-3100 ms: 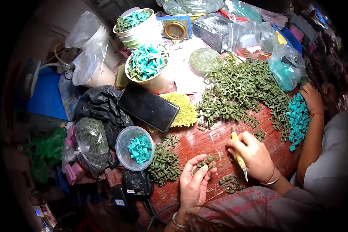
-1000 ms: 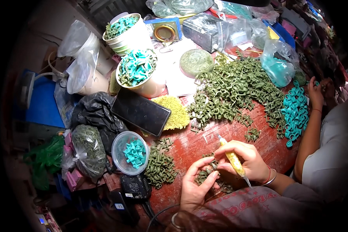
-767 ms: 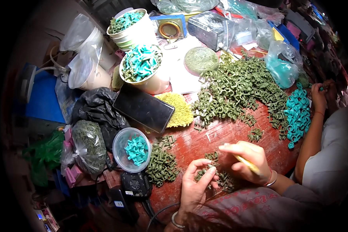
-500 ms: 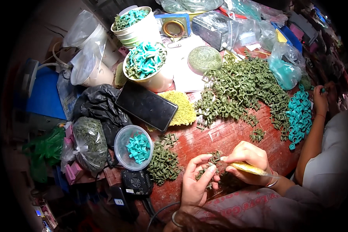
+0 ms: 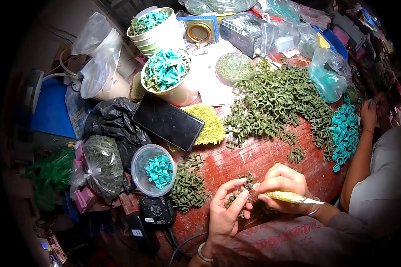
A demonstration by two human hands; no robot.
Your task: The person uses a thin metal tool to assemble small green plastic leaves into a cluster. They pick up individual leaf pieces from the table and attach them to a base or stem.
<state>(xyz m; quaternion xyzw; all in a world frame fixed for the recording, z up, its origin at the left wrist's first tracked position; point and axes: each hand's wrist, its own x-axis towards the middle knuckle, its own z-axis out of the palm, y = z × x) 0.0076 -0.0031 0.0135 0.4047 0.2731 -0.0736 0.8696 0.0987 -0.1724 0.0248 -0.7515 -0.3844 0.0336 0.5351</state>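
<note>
Near the front edge of the table, my left hand [image 5: 225, 211] curls, palm up, around several small olive-green ring-like pieces [image 5: 248, 186]. My right hand [image 5: 283, 178] is closed beside it, thumb and fingertips pinched close to those pieces. A slim tool with a yellow wrapped handle [image 5: 285, 196] lies in the right hand, its pale pointed end sticking out toward the wrist. The fingers hide its working end. To the left of my left hand is a small heap of the same green pieces [image 5: 188, 189].
A big green heap [image 5: 280, 98] spreads across the table [image 5: 263, 155]. Turquoise rings [image 5: 344, 133] lie by another person's arm [image 5: 358, 164]. On the left are a clear tub [image 5: 140, 184], a black phone [image 5: 168, 122] on a yellow sponge [image 5: 212, 127], and a filled bucket [image 5: 182, 92].
The tool in my right hand has turned, so its pale pointed end now shows more clearly. My right hand has shifted slightly left; my left hand stays almost in place.
</note>
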